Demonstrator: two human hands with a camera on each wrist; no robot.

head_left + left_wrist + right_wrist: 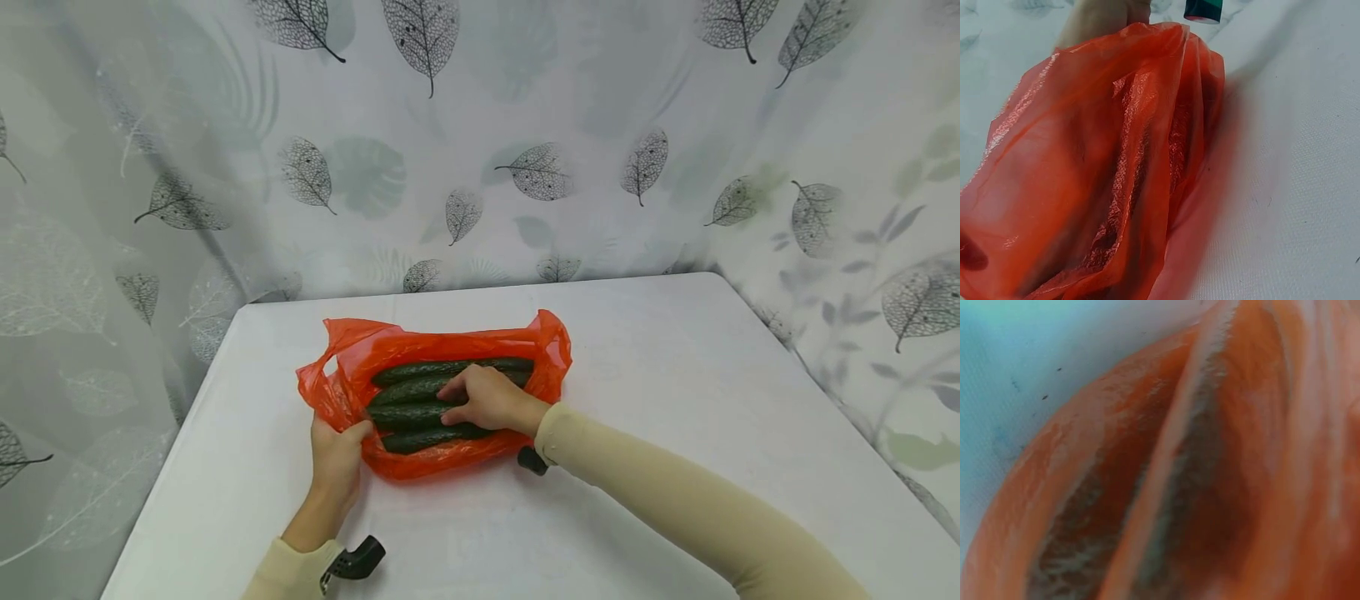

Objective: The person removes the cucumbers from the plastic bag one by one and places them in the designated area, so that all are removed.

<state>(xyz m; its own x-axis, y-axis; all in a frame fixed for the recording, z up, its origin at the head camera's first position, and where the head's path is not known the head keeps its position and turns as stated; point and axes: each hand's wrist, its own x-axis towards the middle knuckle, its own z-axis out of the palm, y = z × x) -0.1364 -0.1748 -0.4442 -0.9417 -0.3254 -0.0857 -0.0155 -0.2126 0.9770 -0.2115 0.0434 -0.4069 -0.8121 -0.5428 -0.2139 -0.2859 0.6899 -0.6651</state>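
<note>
Several dark green cucumbers [408,416] lie side by side in the open mouth of a red plastic bag [435,344]. At the bag's near left edge my left hand [336,454] grips the film, with the thumb lying along the rim. My right hand [491,398] reaches in from the right, its thumb and fingers bent around one of the middle cucumbers. Red film [1085,156] fills much of the left wrist view, below part of the left hand [1107,17]. Blurred bag folds [1160,469] cover the right wrist view and hide the right hand's fingertips.
The bag rests on a white-covered table [660,358]. Leaf-patterned curtains [487,108] hang behind and at both sides. A black wrist device [358,558] sticks out by the left sleeve, and another dark one [532,461] shows under the right cuff.
</note>
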